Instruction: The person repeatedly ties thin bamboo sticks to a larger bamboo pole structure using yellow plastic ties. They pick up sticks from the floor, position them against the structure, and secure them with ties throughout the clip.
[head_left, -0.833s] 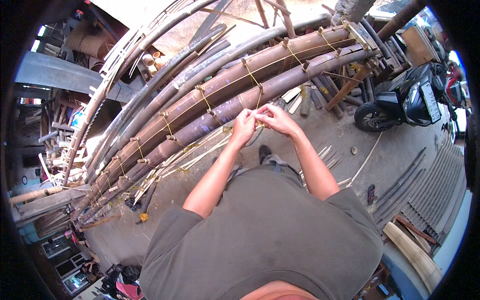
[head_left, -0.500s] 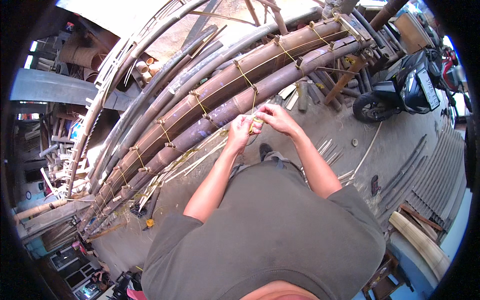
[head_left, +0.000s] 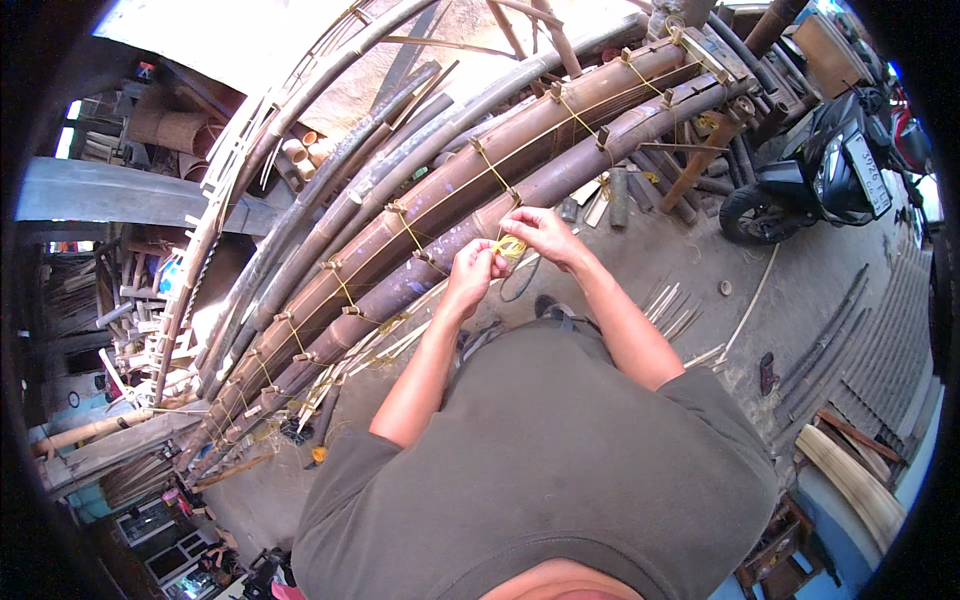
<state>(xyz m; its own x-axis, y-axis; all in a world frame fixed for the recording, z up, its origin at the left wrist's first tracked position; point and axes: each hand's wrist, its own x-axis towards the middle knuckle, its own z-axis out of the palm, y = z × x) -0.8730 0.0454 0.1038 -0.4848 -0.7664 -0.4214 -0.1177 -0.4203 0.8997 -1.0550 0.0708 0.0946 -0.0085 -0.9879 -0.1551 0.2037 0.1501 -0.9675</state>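
Observation:
A small loose coil of yellow string (head_left: 511, 247) is between my hands, in front of the near bamboo pole (head_left: 385, 290). My left hand (head_left: 472, 277) is closed on the coil's left side. The fingers of my right hand (head_left: 546, 238) pinch the string at the coil's upper edge. Just beyond lies a second long brown bamboo pole (head_left: 440, 190), side by side with the near one. Short wooden pegs (head_left: 513, 194) stick out of both poles, and yellow string is laced across from peg to peg.
More long poles (head_left: 420, 150) lie behind. Thin bamboo strips (head_left: 370, 350) rest on the floor under the near pole. A motorcycle (head_left: 830, 180) stands at the right, beside corrugated sheets (head_left: 885, 350). Cut bamboo pieces (head_left: 618, 195) sit near the poles' right end.
The yellow coil shows more openly between my hands, which have moved slightly apart. The whole view has shifted a little, and both hands remain by the near pole.

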